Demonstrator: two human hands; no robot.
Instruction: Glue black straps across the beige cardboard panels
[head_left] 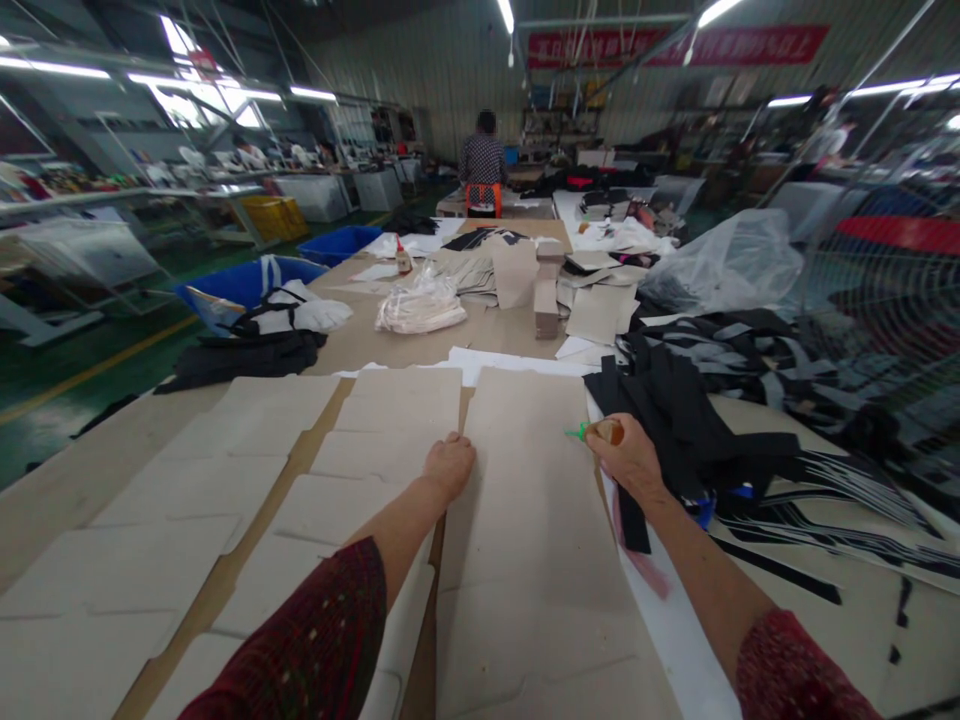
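The right hand (pixel 628 460) wraps around a bottle (pixel 615 432) by the boards' (pixel 532 500) far right edge, probably light, squeezable and best held mid-body, while the left hand (pixel 450 466), loosely fisted, rests at their left edge.

dim background | overhead tubes (pixel 313 94) glowing | window (pixel 178 40) blown out, upper left | edges stretched, blurry

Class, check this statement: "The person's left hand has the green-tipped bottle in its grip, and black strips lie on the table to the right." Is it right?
Not quite: the head view shows the green-tipped bottle in the grip of the right hand. The black strips do lie on the right.
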